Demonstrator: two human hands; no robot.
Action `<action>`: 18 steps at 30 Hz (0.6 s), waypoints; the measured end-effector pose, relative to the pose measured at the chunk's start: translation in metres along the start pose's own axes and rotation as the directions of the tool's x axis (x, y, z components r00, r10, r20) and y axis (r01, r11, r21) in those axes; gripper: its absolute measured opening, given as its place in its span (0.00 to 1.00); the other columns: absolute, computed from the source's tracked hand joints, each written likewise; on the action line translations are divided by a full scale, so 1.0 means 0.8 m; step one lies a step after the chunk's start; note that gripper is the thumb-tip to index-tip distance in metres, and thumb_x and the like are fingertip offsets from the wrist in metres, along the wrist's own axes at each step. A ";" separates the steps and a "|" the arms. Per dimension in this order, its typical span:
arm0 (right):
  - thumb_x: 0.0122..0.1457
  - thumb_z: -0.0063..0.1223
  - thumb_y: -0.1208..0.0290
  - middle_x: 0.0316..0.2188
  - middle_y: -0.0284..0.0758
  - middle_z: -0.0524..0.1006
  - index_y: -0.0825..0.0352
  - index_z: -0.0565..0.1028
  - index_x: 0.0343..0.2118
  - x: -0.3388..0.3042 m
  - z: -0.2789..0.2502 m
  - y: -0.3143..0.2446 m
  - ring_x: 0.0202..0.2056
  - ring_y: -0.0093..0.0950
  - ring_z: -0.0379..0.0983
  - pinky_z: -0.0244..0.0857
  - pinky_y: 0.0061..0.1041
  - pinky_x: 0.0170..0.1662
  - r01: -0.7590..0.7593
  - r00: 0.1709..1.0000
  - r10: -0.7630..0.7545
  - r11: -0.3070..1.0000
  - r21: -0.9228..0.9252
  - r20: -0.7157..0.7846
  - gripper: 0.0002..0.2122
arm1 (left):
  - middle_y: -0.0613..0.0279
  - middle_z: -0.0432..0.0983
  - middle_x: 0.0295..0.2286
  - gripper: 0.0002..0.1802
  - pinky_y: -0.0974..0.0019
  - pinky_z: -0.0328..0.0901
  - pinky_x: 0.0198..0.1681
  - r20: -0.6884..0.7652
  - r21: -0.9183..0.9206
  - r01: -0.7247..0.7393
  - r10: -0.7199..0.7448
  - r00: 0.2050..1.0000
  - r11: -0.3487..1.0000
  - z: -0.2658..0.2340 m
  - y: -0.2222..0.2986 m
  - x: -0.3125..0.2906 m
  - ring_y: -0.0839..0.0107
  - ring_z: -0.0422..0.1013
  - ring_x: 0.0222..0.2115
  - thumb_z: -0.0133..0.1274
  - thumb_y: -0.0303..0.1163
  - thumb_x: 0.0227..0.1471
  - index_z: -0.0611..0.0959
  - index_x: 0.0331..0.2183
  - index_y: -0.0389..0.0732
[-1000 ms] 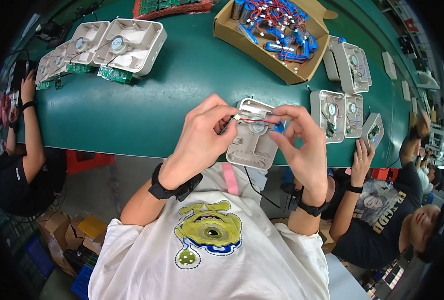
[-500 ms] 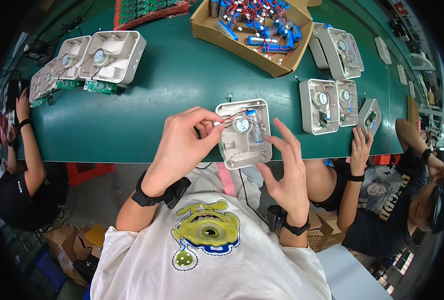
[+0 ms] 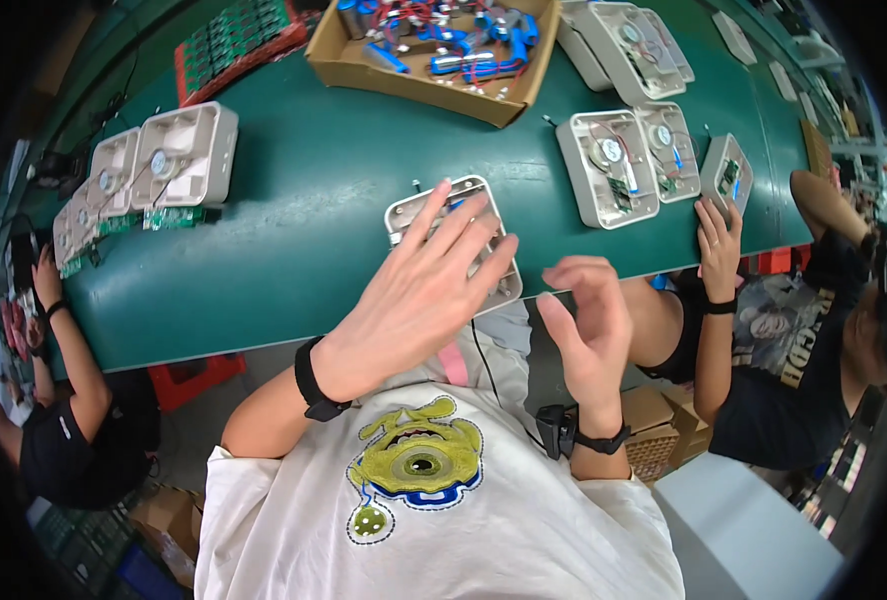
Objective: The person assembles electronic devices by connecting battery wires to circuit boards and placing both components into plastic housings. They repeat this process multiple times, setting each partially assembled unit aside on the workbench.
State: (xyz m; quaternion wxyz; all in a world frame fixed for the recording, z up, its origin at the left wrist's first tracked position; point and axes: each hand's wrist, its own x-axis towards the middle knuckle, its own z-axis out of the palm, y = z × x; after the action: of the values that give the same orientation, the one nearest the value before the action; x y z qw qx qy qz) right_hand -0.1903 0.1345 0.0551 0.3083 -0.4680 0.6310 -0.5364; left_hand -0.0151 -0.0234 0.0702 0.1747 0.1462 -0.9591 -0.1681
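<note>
Two bare hands work at the near edge of a green table (image 3: 304, 270). Landmark = the open pale-grey plastic housing (image 3: 507, 284) in front of the person, lying tilted at the table edge, mostly hidden under the L hand (image 3: 424, 275). L fingers are straight & spread over it, gripping nothing visible; can't tell whether they press on what's inside. A bit of blue shows btwn the fingers, too covered to ID.

R hand (image 3: 597, 325) is just R of the housing, apart from it: fingers half-curled, thumb well clear of the fingertips, so the grasp is open.

Beyond the housing, on the far side: a cardboard carton (image 3: 404, 86) w/ blue cylindrical battery cells (image 3: 461, 64) & red/black leads. Far L of it: green circuit boards (image 3: 234, 48) in red wrap. L of it, well apart: a row of similar open cases (image 3: 219, 165) w/ round speakers (image 3: 161, 163) & green PCBs (image 3: 175, 217) along the near side.

R of the housing: two open shells (image 3: 594, 208) side by side w/ speakers, & stacked ones (image 3: 604, 52) farther back. Past those, a co-worker's hand (image 3: 719, 238) touches a smaller tilted unit (image 3: 728, 165) w/ a green board.
</note>
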 end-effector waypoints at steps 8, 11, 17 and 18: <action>0.52 0.67 0.83 0.61 0.45 0.69 0.73 0.66 0.61 0.000 0.021 0.001 0.60 0.42 0.70 0.65 0.40 0.63 -0.127 0.989 0.137 0.980 -0.155 0.059 0.32 | 0.53 0.74 0.42 0.19 0.44 0.59 0.68 0.066 0.086 -0.161 0.156 0.986 0.983 0.014 -0.005 0.025 0.59 0.74 0.47 0.56 0.28 0.49 0.82 0.45 0.31; 0.49 0.69 0.82 0.62 0.47 0.68 0.74 0.64 0.64 -0.004 0.025 0.008 0.61 0.46 0.67 0.64 0.41 0.64 -0.068 0.992 0.099 0.946 -0.316 0.084 0.37 | 0.55 0.73 0.39 0.19 0.48 0.64 0.64 0.085 0.084 -0.222 0.215 0.973 0.972 0.015 -0.006 0.035 0.60 0.74 0.43 0.57 0.28 0.48 0.82 0.44 0.30; 0.47 0.72 0.80 0.62 0.49 0.67 0.73 0.62 0.65 -0.004 0.028 0.016 0.63 0.50 0.64 0.62 0.42 0.65 0.003 0.996 0.027 0.944 -0.329 0.088 0.41 | 0.54 0.75 0.45 0.28 0.52 0.70 0.53 0.220 0.118 -0.288 0.258 0.941 0.950 0.015 -0.012 0.036 0.53 0.75 0.45 0.69 0.32 0.43 0.82 0.47 0.33; 0.47 0.72 0.80 0.62 0.48 0.67 0.73 0.63 0.65 -0.004 0.028 0.017 0.63 0.50 0.64 0.61 0.42 0.65 -0.002 0.995 0.034 0.946 -0.324 0.093 0.40 | 0.54 0.75 0.44 0.28 0.53 0.70 0.51 0.221 0.122 -0.301 0.270 0.937 0.946 0.016 -0.013 0.036 0.53 0.75 0.44 0.69 0.32 0.43 0.81 0.47 0.33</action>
State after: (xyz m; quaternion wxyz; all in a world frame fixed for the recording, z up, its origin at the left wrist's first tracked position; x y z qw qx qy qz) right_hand -0.1728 0.1284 0.0365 0.2626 -0.5319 0.6990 -0.3994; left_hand -0.0437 -0.0395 0.0634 0.0875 0.0005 -0.9929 -0.0803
